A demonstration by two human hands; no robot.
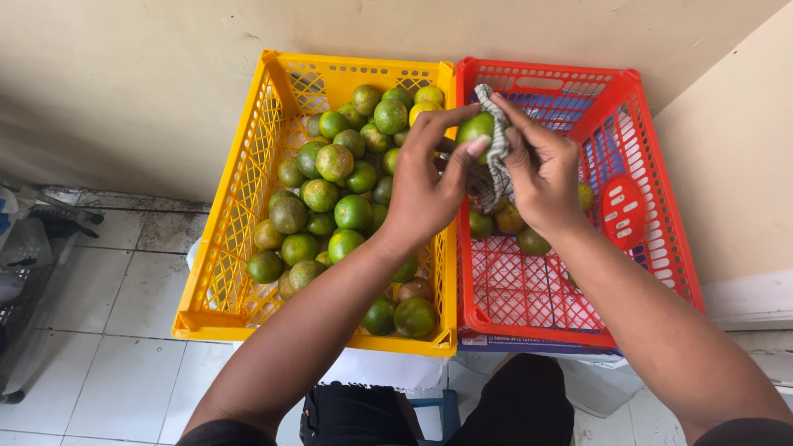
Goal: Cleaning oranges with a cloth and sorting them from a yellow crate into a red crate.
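Left hand (425, 186) grips a round green citrus fruit (477, 126) above the seam between the slatted plastic crates. Right hand (541, 169) fingers clenched on a checked woven cloth (496, 153) against it. Yellow crate (223, 248) holds many dimpled fruits; red crate (652, 165) holds few.

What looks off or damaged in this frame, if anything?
Little stands out. Both crates, yellow and red, sit level and nothing has spilled. The left hand holds a fruit; the right hand presses a cloth to it. A few yellow-crate fruits look brownish.
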